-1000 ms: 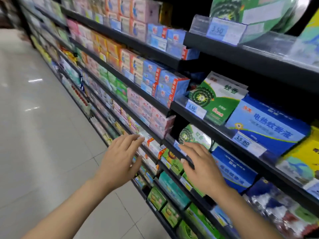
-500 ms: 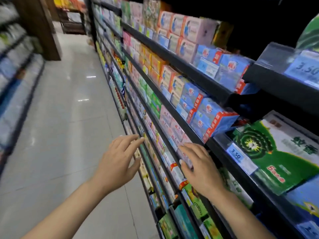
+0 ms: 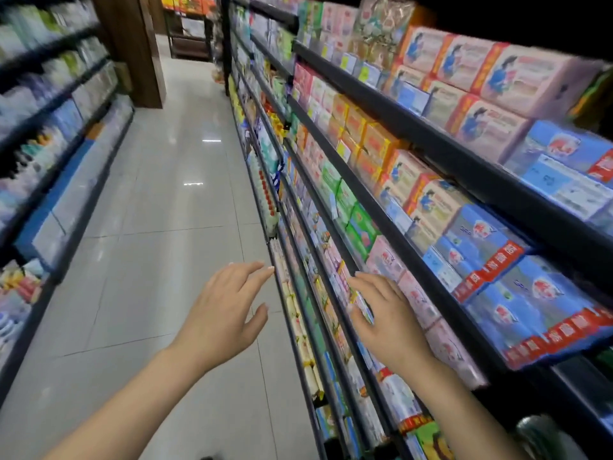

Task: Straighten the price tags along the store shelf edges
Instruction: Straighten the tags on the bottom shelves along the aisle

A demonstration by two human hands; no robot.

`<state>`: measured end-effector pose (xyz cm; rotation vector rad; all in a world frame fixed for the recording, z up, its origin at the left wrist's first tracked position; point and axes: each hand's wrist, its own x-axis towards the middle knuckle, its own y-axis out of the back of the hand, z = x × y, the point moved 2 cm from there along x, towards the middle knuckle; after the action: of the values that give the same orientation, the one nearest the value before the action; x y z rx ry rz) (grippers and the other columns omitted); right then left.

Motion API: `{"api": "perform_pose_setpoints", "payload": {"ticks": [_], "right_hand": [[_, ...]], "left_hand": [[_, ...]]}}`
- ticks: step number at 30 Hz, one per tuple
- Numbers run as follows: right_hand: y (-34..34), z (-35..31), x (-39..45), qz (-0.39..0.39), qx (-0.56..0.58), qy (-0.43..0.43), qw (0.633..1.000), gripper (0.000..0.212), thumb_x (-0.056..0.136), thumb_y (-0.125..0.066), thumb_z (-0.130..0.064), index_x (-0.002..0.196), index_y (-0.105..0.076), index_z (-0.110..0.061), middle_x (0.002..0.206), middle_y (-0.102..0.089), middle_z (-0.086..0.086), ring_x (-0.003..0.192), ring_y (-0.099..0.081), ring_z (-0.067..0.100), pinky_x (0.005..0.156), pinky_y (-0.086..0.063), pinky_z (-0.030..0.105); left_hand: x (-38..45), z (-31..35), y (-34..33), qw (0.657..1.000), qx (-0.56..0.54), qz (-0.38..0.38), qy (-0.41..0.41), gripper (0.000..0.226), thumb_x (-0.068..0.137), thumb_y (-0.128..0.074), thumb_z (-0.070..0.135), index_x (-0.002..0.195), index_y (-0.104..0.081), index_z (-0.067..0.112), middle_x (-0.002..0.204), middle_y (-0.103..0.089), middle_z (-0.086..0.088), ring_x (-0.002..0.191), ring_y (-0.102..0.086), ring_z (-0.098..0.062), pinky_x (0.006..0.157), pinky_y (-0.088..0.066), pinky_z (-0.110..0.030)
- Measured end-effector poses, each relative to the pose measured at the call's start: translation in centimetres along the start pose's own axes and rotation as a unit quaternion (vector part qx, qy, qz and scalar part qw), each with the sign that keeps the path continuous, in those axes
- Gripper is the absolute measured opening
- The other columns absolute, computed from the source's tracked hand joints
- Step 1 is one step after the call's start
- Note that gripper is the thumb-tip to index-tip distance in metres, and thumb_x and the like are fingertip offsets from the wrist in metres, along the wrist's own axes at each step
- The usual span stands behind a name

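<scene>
A store aisle is seen lengthwise: pale glossy floor tiles (image 3: 159,227) down the middle, a blurred rack of goods (image 3: 49,154) along the left edge, a brown pillar (image 3: 132,44) further back. The right side is filled by a long dark shelving unit (image 3: 431,134) with several tiers running away from the camera.

The upper tiers are stocked with pink boxes (image 3: 517,78), orange boxes (image 3: 371,141), green boxes (image 3: 358,224) and, nearest the right edge, blue boxes with red bands (image 3: 497,247). Pale pink packs (image 3: 418,300) are lined up on the tier at hand height; lower tiers are packed with small goods too blurred to name.

Price tags (image 3: 408,97) are seen as small pale slips clipped along the front edges of the shelves, in front of the boxes — most are motion-blurred and their tilt cannot be judged.

The left hand (image 3: 222,313) is held out over the floor, just beside the outer edge of a lower shelf; fingers are spread and relaxed, nothing is gripped, fingertips near the shelf lip but contact cannot be confirmed.

The right hand (image 3: 388,320) is laid against the front edge of the tier with the pale pink packs, fingers extended and slightly bent over the strip — nothing is clearly pinched. Whether a tag lies under the fingertips cannot be told.
</scene>
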<state>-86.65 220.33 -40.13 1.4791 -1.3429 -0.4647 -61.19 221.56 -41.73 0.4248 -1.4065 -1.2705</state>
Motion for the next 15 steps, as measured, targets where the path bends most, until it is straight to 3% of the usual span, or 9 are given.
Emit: {"api": "perform_pose_setpoints", "payload": {"ticks": [4,11,15], "right_hand": [[-2.4,-2.5,5.9,0.010,-0.008,-0.009,1.000,0.041,0.084,-0.052,-0.018,0.124,-0.056,-0.015,0.125,-0.053,-0.001,0.119,-0.043,0.015,0.103,-0.026,0.023],[-5.8,-6.2,15.0,0.037,-0.040,-0.012,0.998,0.040,0.082,-0.056,-0.016,0.122,-0.058,-0.014,0.122,-0.056,-0.001,0.118,-0.044,0.014,0.103,-0.017,0.011],[-6.7,-6.7,18.5,0.053,-0.038,-0.021,0.998,0.039,0.085,-0.057,-0.015,0.123,-0.057,-0.018,0.123,-0.054,-0.005,0.119,-0.043,0.011,0.102,-0.023,0.017]], "left_hand": [[3.1,-6.0,0.9,1.000,-0.005,0.003,-0.017,0.048,0.084,-0.048,0.032,0.127,-0.051,0.011,0.123,-0.052,-0.004,0.109,-0.049,-0.022,0.097,-0.032,-0.034],[7.9,-15.0,2.4,0.999,-0.012,0.001,-0.051,0.048,0.083,-0.047,0.032,0.126,-0.055,0.011,0.122,-0.057,-0.006,0.111,-0.049,-0.022,0.102,-0.031,-0.035],[11.0,-18.1,2.7,0.998,-0.019,-0.008,-0.055,0.050,0.084,-0.046,0.033,0.127,-0.055,0.011,0.125,-0.056,-0.006,0.113,-0.048,-0.021,0.101,-0.031,-0.034]]}}
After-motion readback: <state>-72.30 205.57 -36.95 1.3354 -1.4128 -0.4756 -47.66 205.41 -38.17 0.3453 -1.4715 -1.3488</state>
